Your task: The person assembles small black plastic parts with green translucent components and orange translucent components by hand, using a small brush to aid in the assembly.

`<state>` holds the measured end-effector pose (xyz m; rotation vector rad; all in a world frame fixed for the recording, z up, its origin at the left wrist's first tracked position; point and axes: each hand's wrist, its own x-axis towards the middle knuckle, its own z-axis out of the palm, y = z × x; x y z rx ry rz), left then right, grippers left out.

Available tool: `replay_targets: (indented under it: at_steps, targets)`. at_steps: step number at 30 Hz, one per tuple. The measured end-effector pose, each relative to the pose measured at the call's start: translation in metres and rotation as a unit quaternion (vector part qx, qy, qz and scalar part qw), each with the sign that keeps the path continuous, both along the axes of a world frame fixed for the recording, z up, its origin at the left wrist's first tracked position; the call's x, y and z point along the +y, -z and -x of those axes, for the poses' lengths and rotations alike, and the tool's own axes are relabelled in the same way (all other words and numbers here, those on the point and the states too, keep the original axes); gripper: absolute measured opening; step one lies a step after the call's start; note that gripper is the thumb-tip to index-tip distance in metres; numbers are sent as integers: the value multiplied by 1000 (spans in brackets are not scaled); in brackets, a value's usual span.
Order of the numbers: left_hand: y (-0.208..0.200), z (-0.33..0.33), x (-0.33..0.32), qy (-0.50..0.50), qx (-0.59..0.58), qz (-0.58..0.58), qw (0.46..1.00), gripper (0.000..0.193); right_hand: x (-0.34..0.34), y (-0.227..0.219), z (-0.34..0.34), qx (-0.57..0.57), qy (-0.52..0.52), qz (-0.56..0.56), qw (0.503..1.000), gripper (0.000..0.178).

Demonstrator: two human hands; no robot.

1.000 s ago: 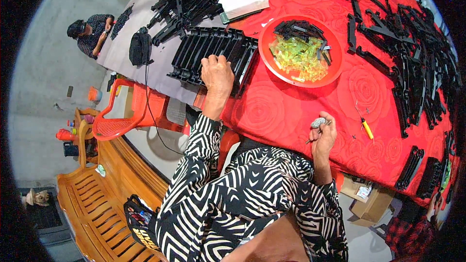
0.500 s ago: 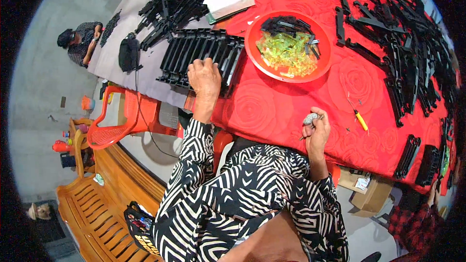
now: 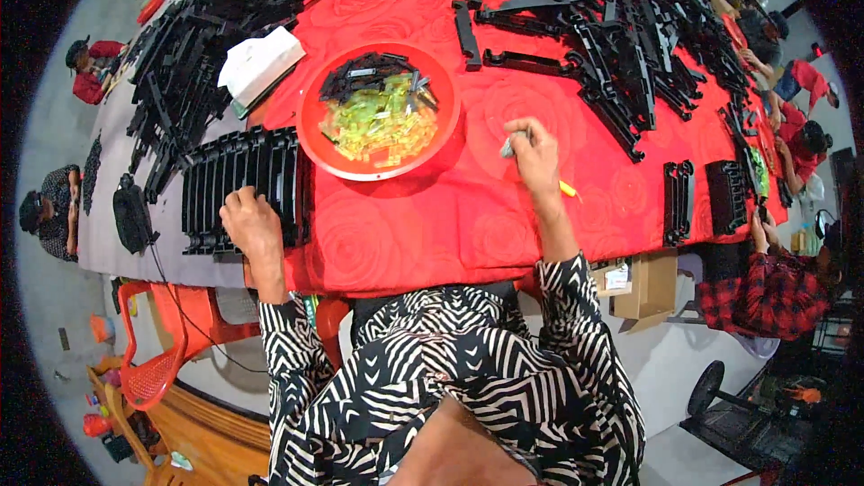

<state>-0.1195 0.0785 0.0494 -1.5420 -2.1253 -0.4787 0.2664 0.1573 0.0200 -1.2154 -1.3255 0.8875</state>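
My left hand point(image 3: 255, 227) lies over the near edge of a row of long black plastic parts point(image 3: 256, 155) set side by side. Its fingers are curled; what they grip, if anything, is hidden. Above the red cloth, my right hand point(image 3: 537, 162) pinches a small grey speckled lump point(image 3: 513, 143) between thumb and fingers. A yellow-handled tool point(image 3: 568, 189) lies on the cloth by my right wrist, partly hidden. Between and beyond my hands stands a round red basin point(image 3: 310, 130) with small yellow-green clear pieces and black pieces in it.
Heaps of loose black parts point(image 3: 193, 58) lie at the far left and across the back right. A tissue pack point(image 3: 261, 63) sits behind the row, a black pouch point(image 3: 133, 216) left of it. Stacked parts point(image 3: 678, 202) stand at right, near a person in checked sleeves point(image 3: 765, 292).
My view has swung to the right. My right hand has moved forward from the table's near edge, still with the grey lump. My left hand stays at the row of black parts.
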Motion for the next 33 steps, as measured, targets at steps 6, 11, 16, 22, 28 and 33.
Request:
replay_targets:
  at_steps: [6, 11, 16, 22, 28, 33]
  targets:
    - [-19, -57, -16, 150, -52, -119, 980, 12, 97, 4, -63, -359, 101, -34, 927, 16]
    - [53, -101, -50, 257, -183, 13, 949, 11, 154, 26, -55, -501, 169, -34, 848, 19]
    - [78, -116, -60, 283, -192, 5, 940, 13, 177, 36, -68, -579, 140, -39, 802, 17]
    - [77, -119, -60, 284, -190, 2, 940, 14, 172, 50, -83, -649, 99, -149, 740, 11]
    - [79, -119, -58, 286, -201, -7, 937, 14, 130, 5, -79, -485, 159, -213, 833, 13]
    - [74, -116, -62, 289, -266, -60, 918, 13, 35, -68, -29, -416, 7, -262, 871, 8]
